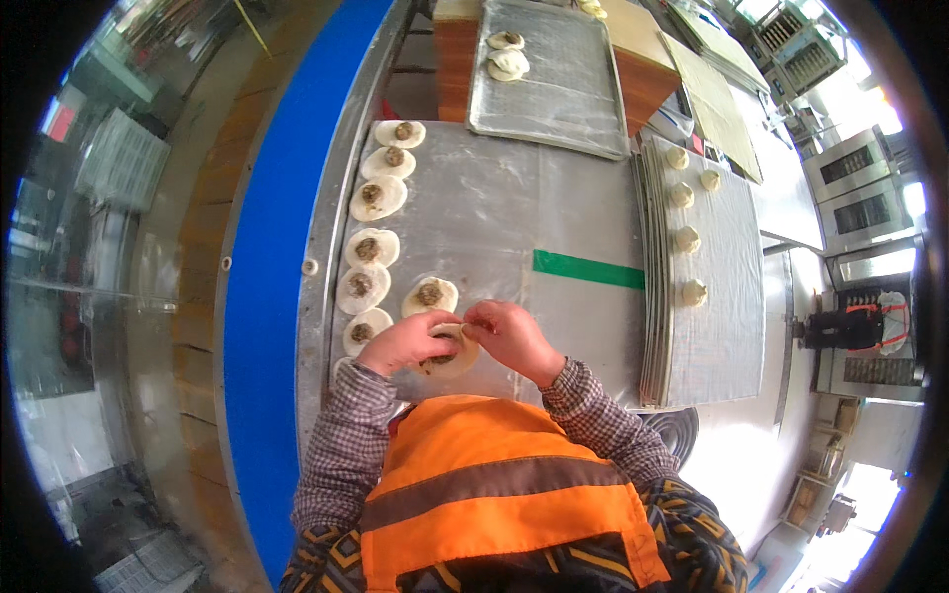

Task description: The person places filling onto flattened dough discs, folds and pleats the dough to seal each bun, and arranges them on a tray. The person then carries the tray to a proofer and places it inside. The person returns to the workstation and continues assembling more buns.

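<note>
Just in front of my orange apron, a round dough wrapper (457,367) with brown filling lies on the metal worktable (583,208). My left hand (408,342) is closed on its left and far side, the thumb over the filling. With thumb and forefinger together, my right hand (514,341) pinches the far right edge. Another filled wrapper (431,295) lies flat just beyond my left hand. Along the table's left side runs a row of several open wrappers, each topped with filling, such as this dough round (368,247).
To the right, a stack of cloth-lined trays (727,336) carries several closed buns (686,239). At the far end a metal tray (554,99) holds a few dough pieces (508,65). Green tape (588,269) crosses the table. A blue strip (272,296) runs along the left.
</note>
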A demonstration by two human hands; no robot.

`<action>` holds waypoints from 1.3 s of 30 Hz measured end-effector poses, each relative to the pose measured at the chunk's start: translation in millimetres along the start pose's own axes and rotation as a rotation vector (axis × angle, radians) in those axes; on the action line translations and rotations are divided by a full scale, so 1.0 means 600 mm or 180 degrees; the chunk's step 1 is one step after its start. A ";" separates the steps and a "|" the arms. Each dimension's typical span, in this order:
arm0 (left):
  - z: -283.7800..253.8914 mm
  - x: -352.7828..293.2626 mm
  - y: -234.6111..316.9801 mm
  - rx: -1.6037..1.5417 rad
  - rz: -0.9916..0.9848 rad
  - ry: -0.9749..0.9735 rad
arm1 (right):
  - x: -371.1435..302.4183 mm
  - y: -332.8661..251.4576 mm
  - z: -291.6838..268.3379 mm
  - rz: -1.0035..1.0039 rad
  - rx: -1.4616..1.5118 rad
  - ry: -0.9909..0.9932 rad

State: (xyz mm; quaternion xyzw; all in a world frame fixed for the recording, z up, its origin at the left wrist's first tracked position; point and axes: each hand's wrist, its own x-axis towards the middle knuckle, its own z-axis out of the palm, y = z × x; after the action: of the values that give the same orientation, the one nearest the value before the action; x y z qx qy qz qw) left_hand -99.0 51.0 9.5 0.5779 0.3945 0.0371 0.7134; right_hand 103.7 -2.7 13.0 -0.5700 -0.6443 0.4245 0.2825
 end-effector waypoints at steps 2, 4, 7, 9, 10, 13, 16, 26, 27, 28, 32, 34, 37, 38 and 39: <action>0.023 0.012 0.012 -0.1490 -0.0342 0.0146 | -0.016 0.029 -0.028 -0.0032 -0.0363 0.0210; 0.058 0.026 0.021 -0.1676 -0.0621 0.0478 | -0.031 0.057 -0.051 0.0090 0.0090 0.0193; 0.103 0.061 0.032 -0.1114 -0.0479 0.0549 | -0.045 0.091 -0.074 0.0246 0.1071 0.0187; 0.118 0.079 0.041 -0.0438 -0.0490 0.0483 | -0.051 0.106 -0.089 0.0190 0.0965 0.0125; 0.122 0.087 0.046 -0.0100 -0.0482 0.0443 | -0.055 0.111 -0.096 0.0121 0.0489 0.0050; 0.125 0.108 0.059 0.0213 -0.0657 0.0266 | -0.059 0.113 -0.107 0.0126 0.0957 0.0298; 0.114 0.119 0.069 0.0675 -0.0388 -0.0162 | -0.060 0.110 -0.116 0.0161 0.0826 0.0196; 0.087 0.105 0.039 -0.0957 -0.0162 0.0089 | -0.054 0.086 -0.077 0.0719 0.2111 0.0758; 0.083 0.107 0.037 -0.0691 -0.0178 0.0081 | -0.054 0.083 -0.071 0.0660 0.1481 0.0764; 0.079 0.110 0.035 -0.0450 -0.0141 0.0042 | -0.057 0.081 -0.066 0.0607 0.0922 0.0763; 0.066 0.114 0.033 0.0002 -0.0291 -0.0144 | -0.061 0.069 -0.041 0.0818 0.1806 0.1137; 0.060 0.111 0.033 0.0011 -0.0153 -0.0398 | -0.066 0.061 -0.032 0.0737 0.1366 0.1184; 0.050 0.102 0.032 -0.0431 -0.0147 -0.0487 | -0.073 0.045 -0.021 0.0824 0.0616 0.1189; 0.047 0.099 0.032 -0.0614 -0.0314 -0.0406 | -0.076 0.039 -0.016 0.0973 0.0386 0.1221; 0.045 0.097 0.031 -0.0537 -0.0239 -0.0458 | -0.078 0.034 -0.010 0.0870 0.0423 0.1269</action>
State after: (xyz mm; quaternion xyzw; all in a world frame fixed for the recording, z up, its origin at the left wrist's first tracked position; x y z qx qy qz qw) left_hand -35.2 65.2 -4.4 0.5018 0.3591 0.0018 0.7869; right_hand 127.6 -47.1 3.9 -0.7044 -0.4634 0.3794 0.3808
